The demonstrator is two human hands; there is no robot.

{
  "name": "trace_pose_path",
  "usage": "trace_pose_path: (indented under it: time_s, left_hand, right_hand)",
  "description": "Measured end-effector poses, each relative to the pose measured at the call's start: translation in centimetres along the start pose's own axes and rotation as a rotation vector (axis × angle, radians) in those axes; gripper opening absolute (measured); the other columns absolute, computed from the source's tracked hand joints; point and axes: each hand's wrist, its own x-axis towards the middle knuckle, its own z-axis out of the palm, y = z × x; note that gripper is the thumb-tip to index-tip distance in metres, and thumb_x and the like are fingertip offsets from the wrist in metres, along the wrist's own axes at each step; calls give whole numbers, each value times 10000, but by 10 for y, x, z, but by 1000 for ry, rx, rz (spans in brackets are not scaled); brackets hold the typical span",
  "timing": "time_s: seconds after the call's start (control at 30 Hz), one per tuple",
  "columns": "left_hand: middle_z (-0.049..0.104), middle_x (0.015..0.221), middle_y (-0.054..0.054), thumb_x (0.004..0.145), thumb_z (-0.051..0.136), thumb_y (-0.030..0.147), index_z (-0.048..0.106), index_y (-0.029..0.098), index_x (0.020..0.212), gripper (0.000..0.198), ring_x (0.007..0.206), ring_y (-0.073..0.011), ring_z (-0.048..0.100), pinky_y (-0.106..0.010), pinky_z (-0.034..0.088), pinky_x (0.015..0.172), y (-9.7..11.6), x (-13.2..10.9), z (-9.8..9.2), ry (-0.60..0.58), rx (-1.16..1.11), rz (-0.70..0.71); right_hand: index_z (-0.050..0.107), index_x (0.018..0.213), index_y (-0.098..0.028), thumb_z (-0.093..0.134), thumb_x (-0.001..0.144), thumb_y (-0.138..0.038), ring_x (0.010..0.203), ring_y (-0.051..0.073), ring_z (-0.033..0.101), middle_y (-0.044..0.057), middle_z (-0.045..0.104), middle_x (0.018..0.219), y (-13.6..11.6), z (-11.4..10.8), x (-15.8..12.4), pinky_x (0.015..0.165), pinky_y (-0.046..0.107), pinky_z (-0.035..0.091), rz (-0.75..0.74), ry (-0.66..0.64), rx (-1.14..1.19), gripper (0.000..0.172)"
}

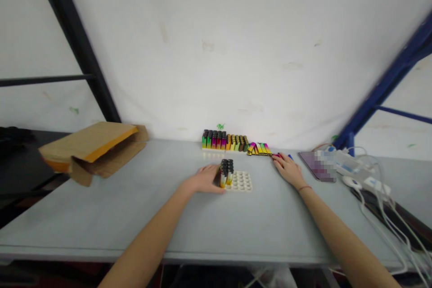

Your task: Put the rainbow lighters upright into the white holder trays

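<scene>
A white tray (243, 182) with round holes lies on the grey table (135, 207), and several colourful lighters (226, 172) stand in its left end. My left hand (204, 179) rests beside them, fingers curled against the tray's left side. My right hand (287, 168) lies further right on the table, fingers closed over loose lighters (277, 156) whose red and blue ends stick out. Behind the tray, a row of upright lighters (224, 140) lines the wall, with several more lying flat (259, 148) to its right.
An open cardboard box (92, 149) lies tipped at the left. A phone (317, 165), a power strip (351, 165) and white cables (384, 216) crowd the right side. A white wall stands close behind the table.
</scene>
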Motion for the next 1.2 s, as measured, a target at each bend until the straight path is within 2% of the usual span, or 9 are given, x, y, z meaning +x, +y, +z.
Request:
trace_pose_path:
  time_s: [0.13, 0.27, 0.43, 0.57, 0.73, 0.83, 0.9, 1.07, 1.2]
  left_hand:
    - [500, 1402, -135, 693, 709, 520, 424, 186, 1340, 782, 1306, -334, 452, -425, 336, 1105, -2, 3, 1, 13, 5, 18]
    - [478, 1422, -143, 695, 704, 533, 395, 182, 1369, 821, 1324, -339, 429, -436, 316, 1118, -3, 5, 2, -7, 9, 15]
    - [480, 1421, -145, 688, 714, 537, 401, 189, 1360, 820, 1316, -351, 433, -450, 327, 1106, -5, 6, 4, 8, -10, 30]
    - [472, 1428, -152, 691, 712, 544, 395, 173, 1364, 830, 1318, -350, 432, -437, 342, 1098, -4, 5, 2, -3, -8, 20]
    - [472, 1425, -163, 691, 720, 533, 384, 158, 1369, 844, 1313, -339, 440, -434, 335, 1105, -1, 4, -1, -11, 9, 11]
    - [478, 1418, -165, 693, 727, 511, 393, 163, 1357, 821, 1305, -334, 448, -432, 343, 1099, -1, 4, -1, -6, 1, 24]
    - [482, 1413, -159, 693, 725, 515, 400, 168, 1349, 811, 1302, -330, 451, -425, 347, 1099, -3, 4, -1, -3, -6, 33]
    - [497, 1395, -148, 685, 728, 522, 403, 175, 1345, 813, 1291, -332, 463, -430, 356, 1092, -4, 5, -1, -9, -8, 32]
    - [505, 1389, -142, 682, 737, 507, 415, 179, 1335, 798, 1291, -331, 463, -433, 351, 1095, -4, 6, -1, -1, -11, 30]
  right_hand:
    - [583, 1305, -291, 284, 980, -443, 1331, 255, 425, 60, 434, 1485, -17, -5, -32, 1012, 490, 420, -52, 13, 32, 467]
    - [590, 1299, -278, 290, 984, -432, 1344, 253, 408, 69, 434, 1485, -48, -7, -50, 1023, 444, 408, -121, 9, 58, 462]
    - [564, 1317, -290, 282, 993, -435, 1347, 267, 395, 62, 402, 1508, -98, -3, -41, 1035, 458, 377, -175, -12, 74, 454]
    - [552, 1315, -284, 304, 985, -439, 1346, 276, 385, 61, 403, 1509, -121, 4, -24, 1044, 476, 353, -80, 28, 111, 441]
    - [566, 1300, -213, 308, 973, -472, 1342, 282, 383, 99, 480, 1445, -107, 14, -17, 1079, 463, 320, -22, 116, 197, 491]
    - [596, 1258, -154, 283, 980, -381, 1277, 253, 458, 134, 578, 1322, -90, 17, -13, 1083, 423, 326, -46, 192, 222, 476]
    - [621, 1223, -133, 297, 967, -311, 1209, 249, 516, 152, 614, 1253, -80, 17, -10, 1058, 405, 354, 9, 228, 199, 450]
    - [701, 1074, -115, 373, 898, -177, 1038, 246, 616, 162, 689, 1088, -63, 10, -7, 955, 342, 423, 82, 112, 136, 378]
    - [710, 1053, -119, 424, 885, -203, 996, 247, 630, 167, 695, 1063, -54, 1, -9, 907, 328, 443, 136, 145, 168, 342]
